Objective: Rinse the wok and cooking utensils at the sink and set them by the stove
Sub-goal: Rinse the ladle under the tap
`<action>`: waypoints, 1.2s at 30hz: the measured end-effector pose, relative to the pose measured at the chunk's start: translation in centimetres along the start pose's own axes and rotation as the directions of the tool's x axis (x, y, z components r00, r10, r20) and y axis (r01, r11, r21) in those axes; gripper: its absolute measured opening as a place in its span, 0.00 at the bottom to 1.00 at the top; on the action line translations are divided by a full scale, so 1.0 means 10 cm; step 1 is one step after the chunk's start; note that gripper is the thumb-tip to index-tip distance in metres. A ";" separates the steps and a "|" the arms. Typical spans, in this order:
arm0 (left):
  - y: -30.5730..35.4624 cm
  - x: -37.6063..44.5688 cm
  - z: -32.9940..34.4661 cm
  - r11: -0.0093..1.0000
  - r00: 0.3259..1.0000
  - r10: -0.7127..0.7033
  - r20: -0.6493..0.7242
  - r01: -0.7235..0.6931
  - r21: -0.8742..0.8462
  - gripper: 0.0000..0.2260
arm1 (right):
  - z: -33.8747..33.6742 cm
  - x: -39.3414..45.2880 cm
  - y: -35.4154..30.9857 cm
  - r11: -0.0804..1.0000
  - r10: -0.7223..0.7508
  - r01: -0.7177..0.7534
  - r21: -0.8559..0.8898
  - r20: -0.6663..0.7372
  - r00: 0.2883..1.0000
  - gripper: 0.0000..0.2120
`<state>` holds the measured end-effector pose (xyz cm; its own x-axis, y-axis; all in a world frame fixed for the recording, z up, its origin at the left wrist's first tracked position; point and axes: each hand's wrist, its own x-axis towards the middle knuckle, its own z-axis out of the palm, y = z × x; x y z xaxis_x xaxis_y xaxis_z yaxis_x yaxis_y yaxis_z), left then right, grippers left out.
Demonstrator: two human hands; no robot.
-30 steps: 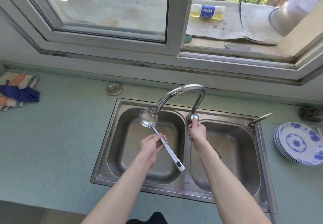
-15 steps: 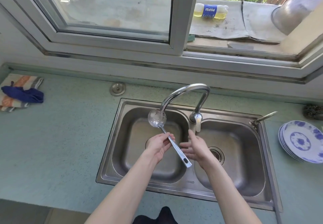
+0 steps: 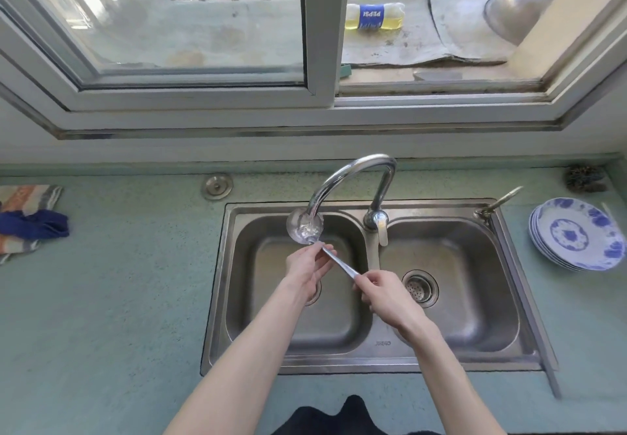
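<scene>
A steel ladle (image 3: pixel 304 228) is held over the left basin of the double sink (image 3: pixel 383 344), its bowl right under the spout of the curved faucet (image 3: pixel 353 171), with water in the bowl. My left hand (image 3: pixel 305 266) pinches the handle just below the bowl. My right hand (image 3: pixel 381 294) grips the lower end of the handle, which it hides. No wok is in view.
A stack of blue-patterned plates (image 3: pixel 576 234) sits on the counter right of the sink, a scrubber (image 3: pixel 585 178) behind it. Folded cloths (image 3: pixel 27 221) lie at far left. A small second tap (image 3: pixel 497 202) stands at the sink's back right corner.
My right hand left the faucet lever, crossed to the ladle and took hold of the handle's end. Water now fills the ladle bowl under the spout.
</scene>
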<state>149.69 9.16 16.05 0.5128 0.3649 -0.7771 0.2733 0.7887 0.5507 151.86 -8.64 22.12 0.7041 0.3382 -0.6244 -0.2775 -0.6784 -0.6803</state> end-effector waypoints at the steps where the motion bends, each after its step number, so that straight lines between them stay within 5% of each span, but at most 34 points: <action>1: 0.04 0.06 -0.03 1.000 1.000 0.014 -0.013 -0.014 0.028 0.06 | -0.02 -0.03 0.00 1.000 -0.006 0.006 -0.003 -0.005 1.000 0.15; 5: 0.21 0.26 -0.15 0.968 0.988 0.122 -0.092 -0.098 0.229 0.06 | -0.13 -0.13 0.02 0.992 -0.034 0.029 -0.124 -0.041 0.999 0.15; 10: 0.33 0.51 -0.25 0.736 0.932 0.363 -0.027 -0.269 0.621 0.14 | -0.17 -0.19 0.00 0.984 -0.059 0.050 -0.170 -0.052 0.997 0.15; 15: 0.29 0.33 -0.18 0.762 0.909 0.417 -0.022 -0.336 0.554 0.16 | -0.11 -0.16 0.01 0.981 -0.110 0.093 -0.173 -0.091 0.990 0.15; 22: 0.17 0.30 -0.18 0.939 0.957 0.271 -0.105 -0.239 0.247 0.05 | -0.13 -0.11 0.09 0.990 -0.114 0.110 -0.084 -0.046 0.992 0.15; 27: 0.24 0.28 -0.22 0.851 0.917 0.388 -0.092 -0.319 0.417 0.17 | -0.12 -0.07 0.12 0.992 -0.127 0.128 0.014 -0.032 0.991 0.16; 32: 0.22 0.23 -0.13 0.969 0.964 0.231 -0.128 -0.217 0.114 0.07 | -0.10 -0.08 0.08 0.991 -0.136 0.136 -0.011 -0.042 0.990 0.16; 36: 0.18 0.11 -0.05 0.989 0.996 0.061 -0.063 -0.069 -0.128 0.11 | -0.02 -0.17 0.04 0.991 -0.133 0.133 -0.018 0.005 0.991 0.16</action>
<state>150.33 11.23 16.03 0.4763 0.4426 -0.7598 0.1309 0.8188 0.5590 150.72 -9.61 22.96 0.7313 0.4286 -0.5305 -0.1694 -0.6393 -0.7501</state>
